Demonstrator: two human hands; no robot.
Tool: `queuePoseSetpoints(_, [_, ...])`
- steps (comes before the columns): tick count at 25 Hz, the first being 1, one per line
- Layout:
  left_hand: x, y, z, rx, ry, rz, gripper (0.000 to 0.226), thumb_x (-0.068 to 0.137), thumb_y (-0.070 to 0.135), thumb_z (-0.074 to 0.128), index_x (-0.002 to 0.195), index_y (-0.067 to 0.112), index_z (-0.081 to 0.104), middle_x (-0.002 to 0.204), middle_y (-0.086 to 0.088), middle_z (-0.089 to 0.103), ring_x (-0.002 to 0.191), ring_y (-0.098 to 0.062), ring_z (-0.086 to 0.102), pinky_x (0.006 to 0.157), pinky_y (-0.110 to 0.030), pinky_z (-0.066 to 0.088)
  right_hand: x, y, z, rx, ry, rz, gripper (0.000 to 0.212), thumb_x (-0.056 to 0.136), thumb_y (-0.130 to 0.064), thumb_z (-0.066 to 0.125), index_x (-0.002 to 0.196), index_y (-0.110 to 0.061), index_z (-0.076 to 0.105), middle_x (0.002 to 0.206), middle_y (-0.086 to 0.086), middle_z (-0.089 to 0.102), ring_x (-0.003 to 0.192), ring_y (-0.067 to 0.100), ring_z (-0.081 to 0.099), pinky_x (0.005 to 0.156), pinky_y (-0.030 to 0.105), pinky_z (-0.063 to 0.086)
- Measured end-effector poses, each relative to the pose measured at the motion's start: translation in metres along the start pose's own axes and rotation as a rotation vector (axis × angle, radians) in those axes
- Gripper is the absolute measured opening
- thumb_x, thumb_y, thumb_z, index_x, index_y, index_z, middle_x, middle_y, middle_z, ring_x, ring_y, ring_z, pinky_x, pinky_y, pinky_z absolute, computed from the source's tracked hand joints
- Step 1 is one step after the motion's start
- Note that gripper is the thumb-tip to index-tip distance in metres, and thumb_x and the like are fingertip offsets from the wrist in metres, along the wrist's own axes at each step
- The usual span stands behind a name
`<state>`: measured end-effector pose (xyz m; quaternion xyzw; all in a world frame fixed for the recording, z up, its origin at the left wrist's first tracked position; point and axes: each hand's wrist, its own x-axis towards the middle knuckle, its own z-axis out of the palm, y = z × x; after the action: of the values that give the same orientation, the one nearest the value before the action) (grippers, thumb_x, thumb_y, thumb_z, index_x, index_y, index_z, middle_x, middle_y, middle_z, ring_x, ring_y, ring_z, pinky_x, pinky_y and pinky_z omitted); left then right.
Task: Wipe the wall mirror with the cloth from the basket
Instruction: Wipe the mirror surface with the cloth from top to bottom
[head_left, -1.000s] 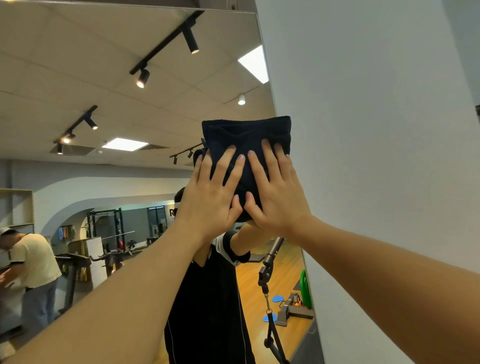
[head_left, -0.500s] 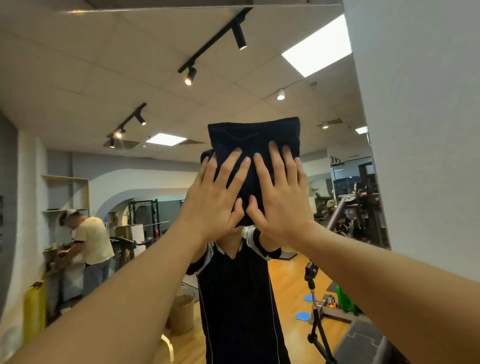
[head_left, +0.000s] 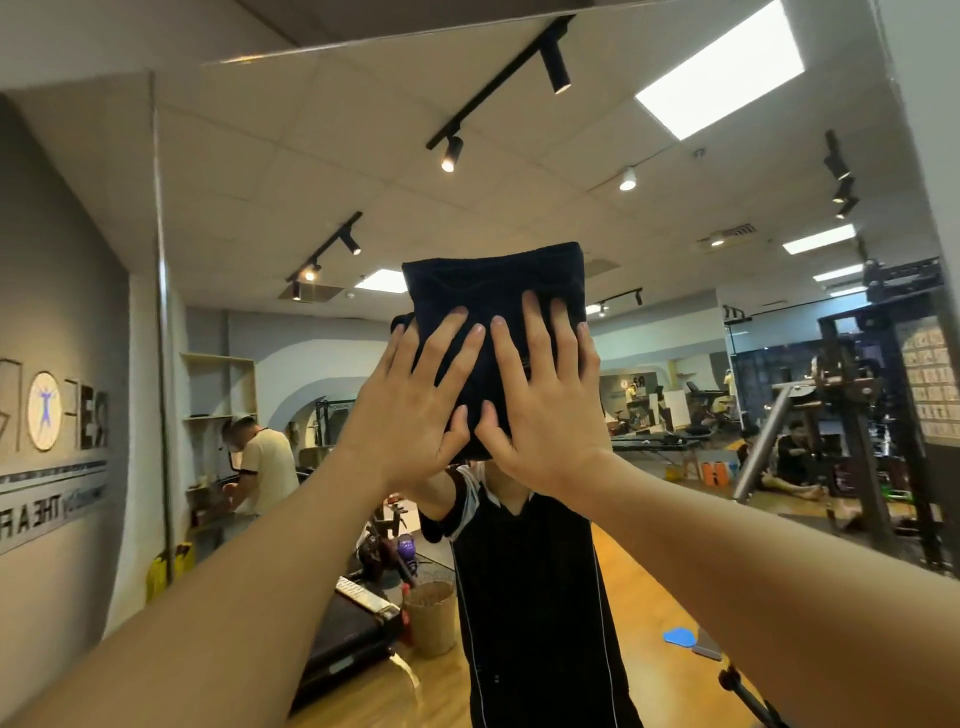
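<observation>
Against the wall mirror (head_left: 675, 364), cloth (head_left: 493, 291) under flat fingers (head_left: 535, 332) of both hands

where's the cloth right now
In the head view the dark cloth is centre frame, pressed flat on the mirror under the left hand and right hand.

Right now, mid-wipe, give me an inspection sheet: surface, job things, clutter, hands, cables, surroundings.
Surface: wall mirror, large, reflecting a gym; white wall at its right edge.
Job's things: dark folded cloth flat on the glass; woven basket seen in the reflection, low.
Clutter: nothing seen on the glass itself.
Hands: left hand and right hand side by side, straight fingers pressing the cloth's lower half.
Cables: nothing seen.
Surroundings: reflected person in a pale shirt at left, seated person at right, gym rack, ceiling track lights.
</observation>
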<state>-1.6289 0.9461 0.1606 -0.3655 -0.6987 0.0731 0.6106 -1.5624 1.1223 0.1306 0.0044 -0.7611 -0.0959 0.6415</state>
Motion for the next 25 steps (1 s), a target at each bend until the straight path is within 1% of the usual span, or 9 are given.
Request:
queuePoseSetpoints(4, [-0.040, -0.054, -0.002, 0.029, -0.018, -0.013, 0.076, 0.097, 0.043, 0.037, 0.164, 0.012, 0.018, 0.169, -0.016, 0.018, 0.150, -0.041, 0.025, 0.125, -0.055, 0.023, 0.012, -0.065, 0.016, 0.022, -0.007, -0.009, 0.079, 0.094, -0.051, 0.042, 0.161, -0.012, 0.027, 0.169, 0.023, 0.013, 0.157, 0.044, 0.009, 0.124, 0.062, 0.014])
queuePoseSetpoints(6, [-0.059, -0.080, -0.002, 0.047, -0.023, -0.015, 0.076, 0.097, 0.043, 0.037, 0.164, 0.012, 0.016, 0.169, -0.016, 0.016, 0.150, -0.041, 0.025, 0.125, -0.054, 0.022, 0.017, -0.095, 0.024, 0.031, -0.008, -0.014, 0.080, 0.093, -0.051, 0.043, 0.161, -0.012, 0.027, 0.169, 0.023, 0.012, 0.157, 0.044, 0.009, 0.124, 0.063, 0.014])
queuePoseSetpoints(9, [-0.085, -0.115, -0.003, 0.051, -0.017, -0.022, 0.076, 0.097, 0.043, 0.038, 0.164, 0.012, 0.016, 0.168, -0.016, 0.017, 0.149, -0.041, 0.025, 0.123, -0.054, 0.026, 0.025, -0.136, 0.035, 0.030, 0.000, -0.025, 0.080, 0.094, -0.052, 0.043, 0.161, -0.012, 0.027, 0.169, 0.024, 0.012, 0.157, 0.044, 0.009, 0.124, 0.063, 0.013])
queuePoseSetpoints(13, [-0.124, -0.157, -0.005, 0.049, -0.024, -0.071, 0.075, 0.097, 0.041, 0.039, 0.162, 0.009, 0.021, 0.167, -0.018, 0.021, 0.146, -0.041, 0.025, 0.115, -0.056, 0.037, 0.034, -0.193, 0.048, 0.059, 0.013, -0.054, 0.079, 0.094, -0.051, 0.042, 0.161, -0.012, 0.027, 0.169, 0.023, 0.012, 0.157, 0.044, 0.009, 0.124, 0.063, 0.013])
queuePoseSetpoints(16, [-0.161, -0.180, -0.004, 0.032, -0.060, -0.112, 0.075, 0.097, 0.040, 0.037, 0.162, 0.007, 0.019, 0.167, -0.020, 0.017, 0.148, -0.045, 0.025, 0.120, -0.060, 0.032, 0.032, -0.231, 0.058, 0.074, -0.001, -0.104, 0.078, 0.095, -0.050, 0.042, 0.161, -0.012, 0.027, 0.170, 0.023, 0.011, 0.157, 0.043, 0.006, 0.125, 0.062, 0.010])
queuePoseSetpoints(18, [-0.186, -0.179, 0.000, 0.005, -0.076, -0.155, 0.076, 0.096, 0.039, 0.037, 0.162, 0.007, 0.018, 0.167, -0.021, 0.015, 0.149, -0.047, 0.024, 0.120, -0.062, 0.032, 0.020, -0.246, 0.063, 0.078, -0.029, -0.144, 0.076, 0.096, -0.048, 0.041, 0.162, -0.012, 0.025, 0.170, 0.023, 0.008, 0.157, 0.043, 0.003, 0.126, 0.061, 0.009])
queuePoseSetpoints(21, [-0.218, -0.142, 0.011, -0.042, -0.102, -0.219, 0.078, 0.095, 0.038, 0.037, 0.162, 0.004, 0.015, 0.167, -0.025, 0.013, 0.152, -0.048, 0.022, 0.121, -0.064, 0.025, -0.016, -0.246, 0.066, 0.031, -0.058, -0.223, 0.074, 0.097, -0.043, 0.039, 0.162, -0.012, 0.023, 0.170, 0.023, 0.006, 0.157, 0.043, 0.002, 0.127, 0.060, 0.012])
queuePoseSetpoints(23, [-0.231, -0.104, 0.021, -0.110, -0.119, -0.233, 0.080, 0.095, 0.039, 0.038, 0.162, 0.003, 0.011, 0.167, -0.027, 0.011, 0.153, -0.048, 0.020, 0.124, -0.064, 0.019, -0.046, -0.227, 0.063, 0.000, -0.075, -0.276, 0.075, 0.096, -0.042, 0.042, 0.162, -0.012, 0.024, 0.170, 0.023, 0.008, 0.158, 0.043, 0.004, 0.127, 0.059, 0.014])
queuePoseSetpoints(25, [-0.230, -0.061, 0.027, -0.202, -0.151, -0.219, 0.085, 0.096, 0.043, 0.040, 0.163, 0.004, 0.007, 0.169, -0.026, 0.005, 0.153, -0.049, 0.017, 0.124, -0.064, 0.017, -0.075, -0.190, 0.056, -0.017, -0.092, -0.297, 0.075, 0.094, -0.039, 0.049, 0.162, -0.011, 0.028, 0.170, 0.022, 0.012, 0.157, 0.043, 0.007, 0.125, 0.060, 0.019])
